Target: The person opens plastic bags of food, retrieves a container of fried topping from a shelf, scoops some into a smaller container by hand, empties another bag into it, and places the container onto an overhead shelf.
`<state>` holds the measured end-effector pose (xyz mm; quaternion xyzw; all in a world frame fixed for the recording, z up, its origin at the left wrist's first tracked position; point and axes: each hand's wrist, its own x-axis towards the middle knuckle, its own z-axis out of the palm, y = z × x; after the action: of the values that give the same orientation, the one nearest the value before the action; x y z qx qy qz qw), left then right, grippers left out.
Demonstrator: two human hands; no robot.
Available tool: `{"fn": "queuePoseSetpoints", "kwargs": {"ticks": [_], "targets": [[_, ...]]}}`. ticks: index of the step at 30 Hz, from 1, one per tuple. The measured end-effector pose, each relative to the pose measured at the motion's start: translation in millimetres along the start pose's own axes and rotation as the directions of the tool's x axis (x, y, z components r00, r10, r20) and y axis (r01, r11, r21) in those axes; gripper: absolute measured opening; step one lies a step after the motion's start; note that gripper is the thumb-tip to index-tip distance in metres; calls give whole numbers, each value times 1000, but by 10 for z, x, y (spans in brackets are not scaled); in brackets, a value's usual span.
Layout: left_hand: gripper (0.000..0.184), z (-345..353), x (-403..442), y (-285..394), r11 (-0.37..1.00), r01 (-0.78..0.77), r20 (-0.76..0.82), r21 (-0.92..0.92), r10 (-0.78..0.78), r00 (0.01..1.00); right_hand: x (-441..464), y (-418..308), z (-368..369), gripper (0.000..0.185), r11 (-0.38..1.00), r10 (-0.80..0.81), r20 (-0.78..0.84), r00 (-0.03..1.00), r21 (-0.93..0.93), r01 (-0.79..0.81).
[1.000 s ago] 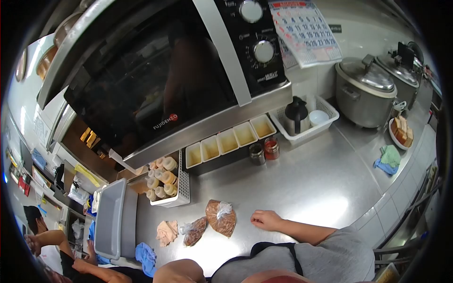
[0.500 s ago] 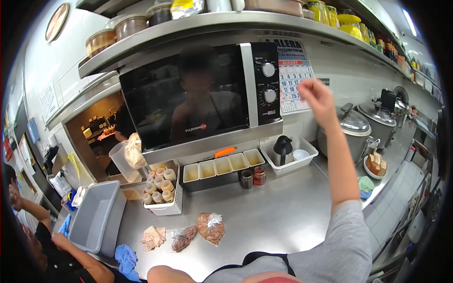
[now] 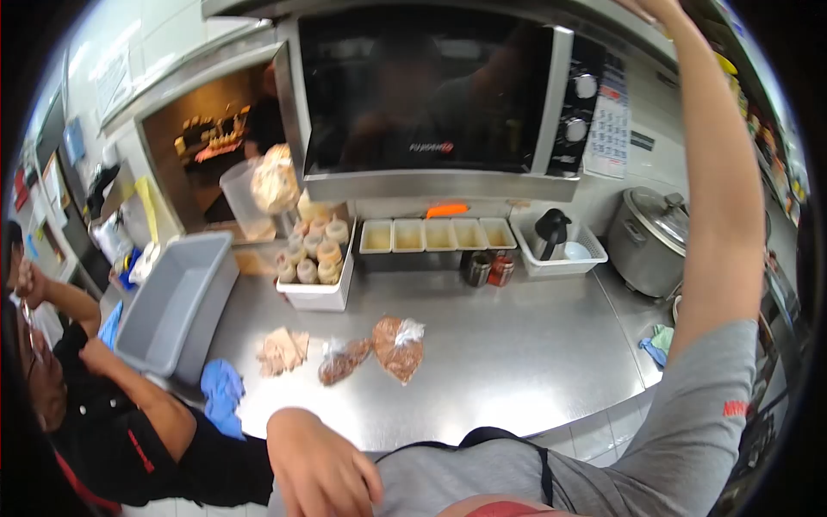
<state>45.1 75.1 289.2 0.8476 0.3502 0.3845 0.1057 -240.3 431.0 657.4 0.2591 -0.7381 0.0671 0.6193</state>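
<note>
My left hand [image 3: 323,470] is in front of my body at the bottom, fingers apart and pointing down, with nothing visible in it. My right arm stretches up past the microwave [image 3: 431,95]; only part of my right hand [image 3: 656,9] shows at the top edge, by the overhead shelf, its fingers cut off. Below on the steel counter [image 3: 508,345] lie two tied plastic bags of brown, crumbly food, a larger one [image 3: 398,346] and a smaller one [image 3: 343,360]. A crumpled beige cloth [image 3: 282,351] lies beside them.
A co-worker in black [image 3: 129,422] stands at left, near a grey tub [image 3: 177,302] and a blue cloth [image 3: 222,396]. Along the back are a basket of squeeze bottles [image 3: 314,297], several condiment bins [image 3: 438,236], two jars, a white basket [image 3: 564,265] and a large cooker [image 3: 650,241].
My right hand has risen from beside the calendar to the top edge of view. My left hand has come into sight at the bottom. The view has tilted down.
</note>
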Motion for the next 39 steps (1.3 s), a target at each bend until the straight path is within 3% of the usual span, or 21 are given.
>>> {"fn": "queuePoseSetpoints", "kwargs": {"ticks": [1,2,3,4,6,7,9,10,11,13,14,19,21,23,24,27,30,33,34,38,39], "targets": [[53,66,-157,-109,997,-1,5,-73,1,1000,75,26,-13,29,989,128,100,987,-85,-120],[55,373,-541,-222,982,111,-372,-152,-161,914,176,-31,-82,46,948,300,338,892,2,-319],[56,534,-735,-324,940,267,-619,-210,-340,708,250,8,-10,48,955,284,210,935,-153,-256],[58,694,-927,-426,872,346,-782,-347,-472,406,248,-21,-34,46,961,178,163,971,-241,-135],[61,860,-1030,-748,568,590,-778,-573,-604,-173,265,-15,-64,44,957,285,77,955,30,-288],[62,1116,-1142,-995,348,639,-695,-686,-574,-433,374,65,-62,44,958,286,54,957,-48,-284],[62,1815,-1467,-1471,-148,897,-773,-417,-460,-436,473,189,-11,45,947,318,-14,948,-39,-319],[60,1987,-1280,-1656,-309,833,-763,-459,-343,-548,505,213,8,44,952,299,-36,954,-63,-300],[60,2151,-1178,-1847,-300,822,-758,-483,-327,-565,538,242,37,44,955,280,-56,958,-88,-284],[58,2374,-1048,-2173,-512,764,-879,-392,-37,-476,630,334,112,39,956,289,-66,955,-37,-291],[51,2347,-958,-2210,-547,741,-889,-390,13,-459,725,429,193,37,958,283,-91,955,-17,-285],[36,2261,-906,-2226,-520,741,-898,-424,134,-420,1026,930,447,33,988,150,-132,980,-4,-152],[37,2285,-933,-2237,-500,731,-873,-465,123,-472,955,817,362,35,987,160,-62,985,-16,-161],[37,2274,-921,-2266,-504,724,-870,-471,129,-476,903,712,301,35,979,147,170,975,-165,-119],[37,2270,-925,-2242,-509,717,-867,-476,136,-479,876,742,335,35,977,157,169,973,-168,-128],[36,2265,-933,-2223,-521,724,-876,-453,109,-470,879,774,411,34,981,160,-23,987,-111,-161],[34,2251,-938,-2213,-510,728,-874,-458,106,-475,971,743,542,30,887,171,-123,978,-413,-207],[34,2225,-961,-2205,-500,722,-861,-478,102,-499,1070,732,563,29,820,141,-43,989,-554,-141],[34,2225,-974,-2206,-505,719,-860,-478,104,-499,1100,738,577,29,873,186,-72,980,-446,-198],[33,2246,-943,-2206,-501,712,-850,-492,101,-517,1002,833,589,24,888,-9,-172,985,-455,-71],[33,2238,-949,-2213,-507,708,-851,-491,107,-514,1045,860,544,24,905,26,-143,989,-417,-84]]}}
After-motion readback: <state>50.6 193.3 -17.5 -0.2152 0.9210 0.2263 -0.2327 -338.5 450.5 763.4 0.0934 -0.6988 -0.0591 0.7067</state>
